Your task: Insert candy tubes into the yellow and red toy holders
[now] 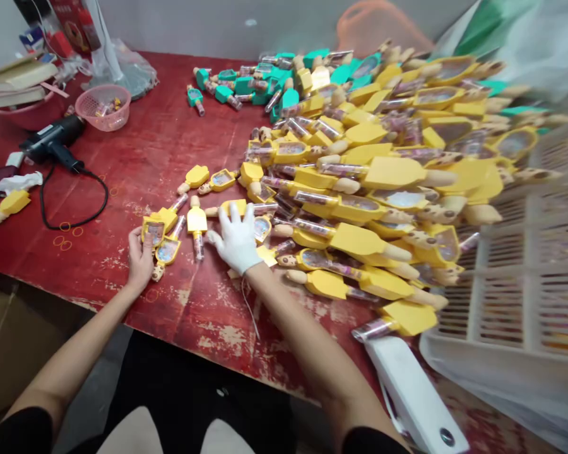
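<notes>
In the head view, the left hand (141, 260) is bare and sits on the red surface (123, 170) at about 8 o'clock from the middle of the view. Its fingers (136, 243) curl up against a yellow toy (154, 231) with a small window, but I cannot tell if they pinch it. More toys lie just beside that hand.

The right hand (236, 239) wears a white glove and sits just left of the middle. It is spread wide, with the fingers apart, and its fingertips touch a flat yellow toy (233, 205). Between the two hands stands out one more yellow toy with a clear tube (197, 226).

A big pile of yellow toys (360, 183) fills the surface from 12 o'clock round to 4 o'clock. Green toys (265, 85) lie at the far end of the pile, near 12 o'clock. A white crate (525, 265) sits at 3 o'clock, touching the pile. At 10 o'clock there is a pink basket (103, 107) of small bits, and at 9 o'clock a black heat gun (52, 140) with its cord.
</notes>
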The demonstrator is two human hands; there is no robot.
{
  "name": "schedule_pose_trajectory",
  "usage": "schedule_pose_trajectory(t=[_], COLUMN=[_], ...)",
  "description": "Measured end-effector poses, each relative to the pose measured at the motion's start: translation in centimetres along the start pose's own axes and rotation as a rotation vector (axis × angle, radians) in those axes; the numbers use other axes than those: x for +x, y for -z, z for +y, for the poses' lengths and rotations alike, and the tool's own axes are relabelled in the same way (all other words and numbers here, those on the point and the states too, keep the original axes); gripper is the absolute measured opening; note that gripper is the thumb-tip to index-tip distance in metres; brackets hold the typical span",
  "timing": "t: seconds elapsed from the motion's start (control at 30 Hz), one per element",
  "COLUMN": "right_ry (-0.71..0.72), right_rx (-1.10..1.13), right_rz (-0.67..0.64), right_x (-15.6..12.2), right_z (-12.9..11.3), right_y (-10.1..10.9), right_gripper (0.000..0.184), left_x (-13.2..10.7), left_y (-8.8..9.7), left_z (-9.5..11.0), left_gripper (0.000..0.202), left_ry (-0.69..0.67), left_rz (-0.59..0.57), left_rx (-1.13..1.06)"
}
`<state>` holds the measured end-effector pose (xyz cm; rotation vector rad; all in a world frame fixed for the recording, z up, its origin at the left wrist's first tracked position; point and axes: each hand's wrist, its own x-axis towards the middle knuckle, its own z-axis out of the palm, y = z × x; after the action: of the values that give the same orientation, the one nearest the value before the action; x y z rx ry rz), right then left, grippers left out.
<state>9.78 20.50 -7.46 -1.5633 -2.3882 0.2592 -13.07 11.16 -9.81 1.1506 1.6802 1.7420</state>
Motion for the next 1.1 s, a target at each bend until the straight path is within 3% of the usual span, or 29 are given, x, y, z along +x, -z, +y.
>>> schedule_pose_trajectory(t=[0.13, 0.27, 0.33, 0.5, 0.6, 0.67, 0.77, 0.9, 1.0, 1.1], right_ry=[0.259, 0.160, 0.131, 0.135, 0.103, 0.129, 0.161, 0.112, -0.043, -0.381], right_rx=[0.094, 0.007, -0.047, -0.066, 0.013, 0.097, 0.181, 0.050, -0.163, -0.335], right_rz=[-0.030, 0.095, 0.100, 0.100, 0.115, 0.149, 0.231, 0.376, 0.612, 0.862], right_x=[-3.6, -10.0, -11.6, -9.4, -8.7, -10.3, -15.7, -23.4, -27.1, -29.3], right_z=[-0.9, 0.4, 1.4, 2.6, 3.3, 4.0, 5.5, 9.1, 14.4, 21.1], right_y=[0.6, 0.6, 0.0, -1.0, 0.2, 1.5, 3.4, 7.0, 12.2, 18.9], right_gripper=[0.052, 0.059, 0.064, 0.060, 0.063, 0.060, 0.052, 0.047, 0.041, 0.035], left_x=[-0.9, -2.1, -2.3, 1.2, 2.8, 2.1, -0.7, -2.9, -2.7, -2.3], left_y=[-1.4, -2.3, -3.8, -9.1, -10.0, -9.1, -6.6, -4.6, -4.9, -5.3], left_z=[0.1, -0.3, -0.8, -1.2, -0.4, 0.0, -0.1, -0.6, -0.5, 0.1], left_gripper=[0.053, 0.052, 0.052, 0.053, 0.052, 0.054, 0.058, 0.058, 0.052, 0.049], left_ry=[0.006, 0.041, 0.062, 0.011, -0.011, 0.005, 0.094, 0.076, 0.058, 0.082], left_rz=[0.063, 0.128, 0.147, 0.129, 0.159, 0.180, 0.155, 0.160, 0.144, 0.070], left_rx=[-0.031, -0.018, -0.025, -0.048, -0.092, -0.149, -0.265, -0.316, -0.318, -0.297])
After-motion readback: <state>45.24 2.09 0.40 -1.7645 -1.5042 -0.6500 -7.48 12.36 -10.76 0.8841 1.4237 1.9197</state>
